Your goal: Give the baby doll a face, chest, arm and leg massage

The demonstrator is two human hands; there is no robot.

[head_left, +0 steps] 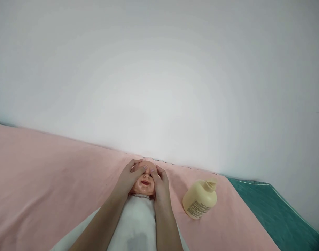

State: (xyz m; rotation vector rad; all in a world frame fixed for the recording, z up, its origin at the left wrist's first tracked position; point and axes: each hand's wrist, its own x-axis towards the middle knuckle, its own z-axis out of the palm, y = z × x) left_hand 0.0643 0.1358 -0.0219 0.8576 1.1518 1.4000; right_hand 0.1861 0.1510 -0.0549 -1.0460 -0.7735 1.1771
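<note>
A baby doll [143,189] lies face up, its head toward the wall and its mouth in a smile. My left hand [127,178] cups one side of the doll's head, with the thumb laid across the brow and eye area. On the opposite side, my right hand [162,183] holds the head the same way. Both thumbs meet near the bridge of the nose, and the doll's eyes are mostly hidden. White clothing [135,218] covers the doll's body between my forearms. It has a greyish patch low down.
A pale yellow pump bottle [199,200] with a printed label stands right of the doll. Beneath lies a pink cloth [57,181], with a green cover [271,209] showing at the right. A plain white wall [159,76] rises behind the doll's head.
</note>
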